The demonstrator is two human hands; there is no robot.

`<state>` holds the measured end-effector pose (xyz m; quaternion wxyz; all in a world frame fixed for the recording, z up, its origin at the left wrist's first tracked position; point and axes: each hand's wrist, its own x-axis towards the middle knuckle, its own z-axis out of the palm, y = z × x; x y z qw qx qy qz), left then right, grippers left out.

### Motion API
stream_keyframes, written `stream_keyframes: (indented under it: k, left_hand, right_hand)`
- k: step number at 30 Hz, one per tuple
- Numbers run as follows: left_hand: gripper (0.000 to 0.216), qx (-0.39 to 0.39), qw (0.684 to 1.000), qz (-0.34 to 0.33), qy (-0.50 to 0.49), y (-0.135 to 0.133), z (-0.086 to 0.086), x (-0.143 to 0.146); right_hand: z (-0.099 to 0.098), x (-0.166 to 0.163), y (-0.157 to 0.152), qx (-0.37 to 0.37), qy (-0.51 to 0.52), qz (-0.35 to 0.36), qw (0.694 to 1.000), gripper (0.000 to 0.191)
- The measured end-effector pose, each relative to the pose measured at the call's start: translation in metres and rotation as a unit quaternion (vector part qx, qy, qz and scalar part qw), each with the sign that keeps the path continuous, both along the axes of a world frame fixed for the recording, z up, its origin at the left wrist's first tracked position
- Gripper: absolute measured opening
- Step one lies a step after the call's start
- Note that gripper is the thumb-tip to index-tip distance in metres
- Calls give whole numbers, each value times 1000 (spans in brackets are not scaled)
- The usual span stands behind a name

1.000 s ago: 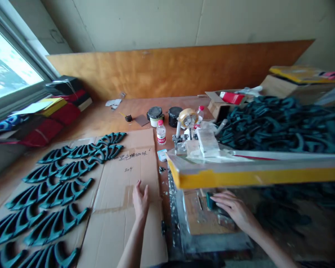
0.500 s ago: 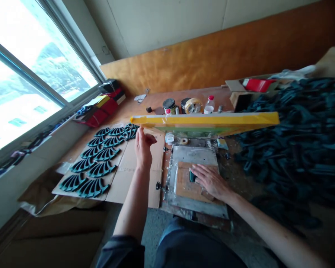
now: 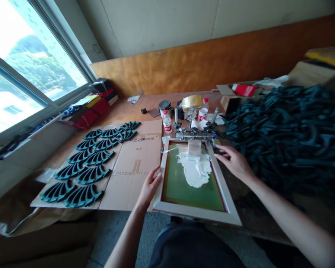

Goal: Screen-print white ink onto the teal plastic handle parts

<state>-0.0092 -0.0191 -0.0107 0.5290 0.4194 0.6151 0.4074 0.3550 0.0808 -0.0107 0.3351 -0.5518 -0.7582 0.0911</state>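
A screen-printing frame (image 3: 233, 208) with green mesh lies lowered over the work spot in front of me. Thick white ink (image 3: 195, 175) is spread on the upper part of its mesh. In the ink stands a squeegee (image 3: 194, 148), leaning near the hinge clamp (image 3: 194, 133). My left hand (image 3: 150, 188) is at the frame's left side, fingers loosely stretched against the edge. Off the right side, my right hand (image 3: 236, 162) hovers by the upper rim with fingers apart, holding nothing. The board and dark green piece under the screen are hidden.
Fan-like rows of dark green curved parts (image 3: 91, 175) lie on cardboard (image 3: 136, 156) at left. A large heap of similar parts (image 3: 290, 137) fills the right. Behind the clamp stand bottles (image 3: 166, 122), a black-lidded jar (image 3: 164, 106) and a tape roll (image 3: 193, 102).
The frame has swung down from its raised position to lie flat. My right hand has left the small green piece and moved up to the right. My left hand came down with the frame.
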Motion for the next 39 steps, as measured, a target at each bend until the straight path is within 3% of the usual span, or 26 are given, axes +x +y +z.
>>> stream_keyframes:
  k: [3, 6, 9, 13, 17, 19, 22, 24, 27, 30, 32, 35, 37, 39]
  left_hand:
    - [71, -20, 992, -13, 124, 2, -44, 2]
    - [62, -28, 971, -38, 236, 6, -61, 4]
    - [59, -41, 959, -68, 274, 8, -60, 4]
    - [57, -48, 951, -81, 295, 8, -56, 2]
    - [55, -42, 957, -71, 277, 7, -60, 2]
    - [54, -37, 963, -62, 259, 7, -62, 2]
    - [55, -33, 971, -48, 233, 6, -63, 1]
    - [56, -31, 976, -34, 212, 6, -64, 1]
    - [59, -29, 984, -11, 175, 5, -64, 1]
    - [66, -31, 991, 0, 129, 4, -55, 1]
    - [74, -32, 996, 2, 84, 4, -41, 0]
    - [79, -32, 999, -3, -14, 6, -8, -2]
    - [66, -15, 998, 7, -54, 11, 18, -1]
    - [58, 29, 996, 35, -75, 23, 46, 3]
  right_hand:
    - [19, -48, 21, 72, -112, 39, 990, 54]
    - [19, -86, 26, 25, -228, 81, 970, 27]
    - [4, -93, 9, -45, -255, 104, 960, 4]
    - [-7, -73, -35, -18, -224, 225, 948, 20]
    - [6, -60, -50, -39, -205, 330, 921, 25]
    - [8, -64, -46, -51, -189, 308, 931, 22]
    - [-2, -71, -48, 13, -160, 247, 956, 26]
    - [-13, -71, -58, 63, -150, 251, 954, 32]
    - [-15, -65, -65, 54, -147, 288, 945, 29]
    - [2, -71, -43, 17, -149, 264, 953, 20]
    - [19, -80, -15, 12, -150, 206, 967, 37]
    - [43, -80, 27, 18, -156, 106, 982, 57]
    - [50, -61, 40, 25, -122, 40, 991, 52]
    - [43, -35, 38, 21, -69, -35, 997, 41]
